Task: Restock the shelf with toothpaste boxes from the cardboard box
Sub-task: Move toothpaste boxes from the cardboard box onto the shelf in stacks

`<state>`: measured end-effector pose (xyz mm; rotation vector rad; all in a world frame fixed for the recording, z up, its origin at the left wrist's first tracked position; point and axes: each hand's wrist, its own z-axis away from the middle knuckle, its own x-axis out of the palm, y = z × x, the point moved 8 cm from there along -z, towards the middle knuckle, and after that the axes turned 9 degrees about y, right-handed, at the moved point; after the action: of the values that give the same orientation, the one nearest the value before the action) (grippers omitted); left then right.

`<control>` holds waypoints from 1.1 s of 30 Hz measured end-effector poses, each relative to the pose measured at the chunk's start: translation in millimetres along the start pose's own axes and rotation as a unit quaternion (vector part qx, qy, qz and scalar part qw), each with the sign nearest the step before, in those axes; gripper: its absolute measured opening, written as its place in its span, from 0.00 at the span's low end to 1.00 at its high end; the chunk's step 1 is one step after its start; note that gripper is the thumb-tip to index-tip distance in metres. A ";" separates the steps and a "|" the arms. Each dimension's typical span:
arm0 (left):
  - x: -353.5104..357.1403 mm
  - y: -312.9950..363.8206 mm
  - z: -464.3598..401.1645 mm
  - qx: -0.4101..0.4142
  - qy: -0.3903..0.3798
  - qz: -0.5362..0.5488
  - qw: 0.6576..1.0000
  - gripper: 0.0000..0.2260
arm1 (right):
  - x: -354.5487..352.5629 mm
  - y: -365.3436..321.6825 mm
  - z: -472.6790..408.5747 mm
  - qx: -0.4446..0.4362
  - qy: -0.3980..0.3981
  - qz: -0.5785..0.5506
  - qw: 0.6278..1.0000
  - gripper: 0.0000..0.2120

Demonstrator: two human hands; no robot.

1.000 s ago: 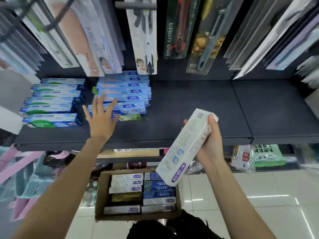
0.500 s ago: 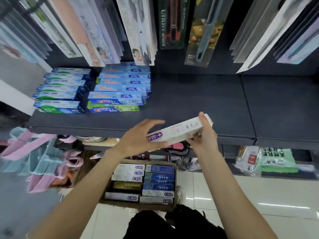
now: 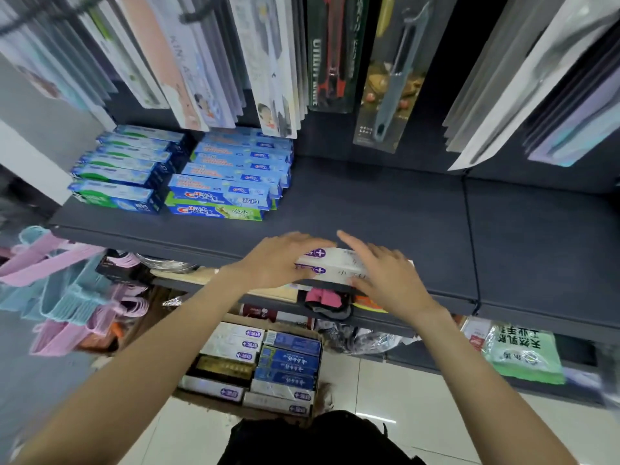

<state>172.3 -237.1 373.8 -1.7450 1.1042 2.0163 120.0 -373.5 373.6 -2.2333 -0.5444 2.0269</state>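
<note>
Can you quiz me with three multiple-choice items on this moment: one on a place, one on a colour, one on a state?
1. Where is the white toothpaste box that both hands are on?
A. At the front edge of the dark shelf
B. Inside the cardboard box on the floor
C. On top of the blue stacks

2. What colour is the round plus logo on that box?
A. Green
B. Purple
C. Red

3. How does the right hand lie on it?
A. Clenched in a fist
B. Hanging clear of it
C. Fingers fairly straight, laid over its right part

Answers:
1 A: the box sits at the shelf's front lip, right of the blue stacks, well above the cardboard box.
2 B: the logo by the left hand is purple.
3 C: the fingers lie extended across the box.
</note>
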 end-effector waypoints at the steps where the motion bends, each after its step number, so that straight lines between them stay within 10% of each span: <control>1: -6.9 4.3 -4.2 0.024 0.076 0.015 0.997 0.26 | -1.8 6.5 -6.6 0.003 0.020 -0.018 1.000 0.36; 5: -15.9 -34.9 11.0 -0.123 0.316 0.028 0.940 0.23 | -1.1 48.1 -48.6 0.030 0.084 0.018 0.996 0.31; 13: 67.1 -86.3 36.0 -0.309 0.006 -0.130 0.942 0.32 | 34.5 80.2 -171.4 0.049 0.068 0.158 0.984 0.34; 20: 59.6 -92.5 31.4 -0.308 -0.032 -0.125 0.942 0.33 | 47.5 75.5 -189.0 0.065 0.109 0.227 0.966 0.31; 26: 61.0 -96.3 37.8 -0.291 -0.010 -0.120 0.949 0.32 | 67.8 58.1 -182.8 0.173 -0.011 -0.047 0.984 0.36; 33: 25.2 -87.7 102.1 -0.266 0.296 0.087 0.913 0.14 | 51.4 -39.8 -58.4 0.076 0.094 -0.190 0.974 0.18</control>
<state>146.5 -115.3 317.0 -2.7609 0.9243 2.0783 172.0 -309.9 343.5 -2.0162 -0.7063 1.5966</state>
